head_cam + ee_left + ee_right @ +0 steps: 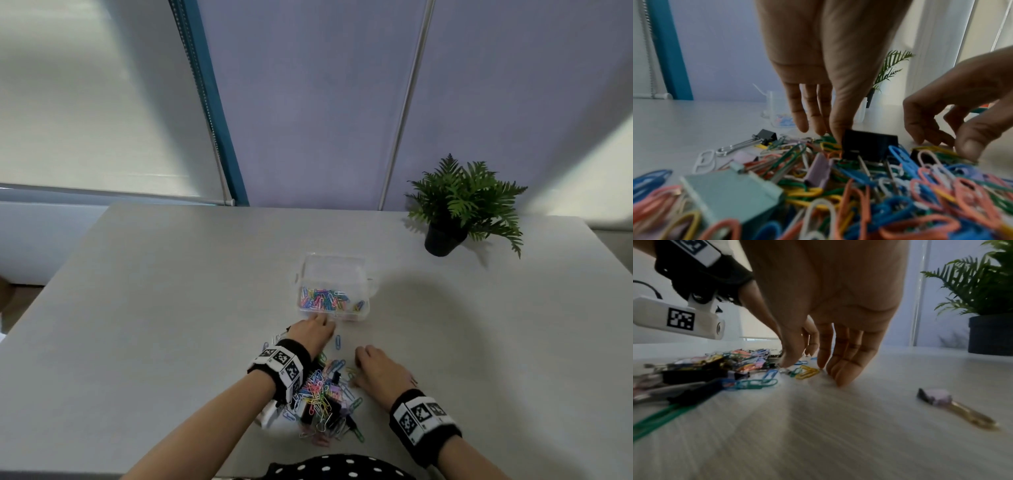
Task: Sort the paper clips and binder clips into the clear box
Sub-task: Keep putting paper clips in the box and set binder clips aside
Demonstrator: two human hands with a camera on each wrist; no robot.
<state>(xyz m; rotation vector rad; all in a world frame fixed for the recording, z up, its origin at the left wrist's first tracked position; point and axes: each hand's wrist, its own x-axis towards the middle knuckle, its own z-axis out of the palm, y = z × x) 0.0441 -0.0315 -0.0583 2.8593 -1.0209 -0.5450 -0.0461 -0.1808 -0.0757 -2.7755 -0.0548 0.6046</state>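
Observation:
The clear box [334,310] stands open mid-table with several coloured paper clips inside. In front of it lies a mixed pile of paper clips and binder clips [323,399]. My left hand [317,325] reaches over the pile's far edge with its fingers [803,116] straight and pointing down. Its thumb touches the top corner of a black binder clip [871,149]. To the right of the pile, my right hand [807,368] rests its fingertips on the table next to yellow paper clips [806,372]. I see nothing held in either hand.
A potted fern [459,209] stands at the back right of the table [154,308]. A lilac binder clip [935,397] lies alone right of my right hand. A mint binder clip [731,194] and a small black one [767,135] sit in the pile.

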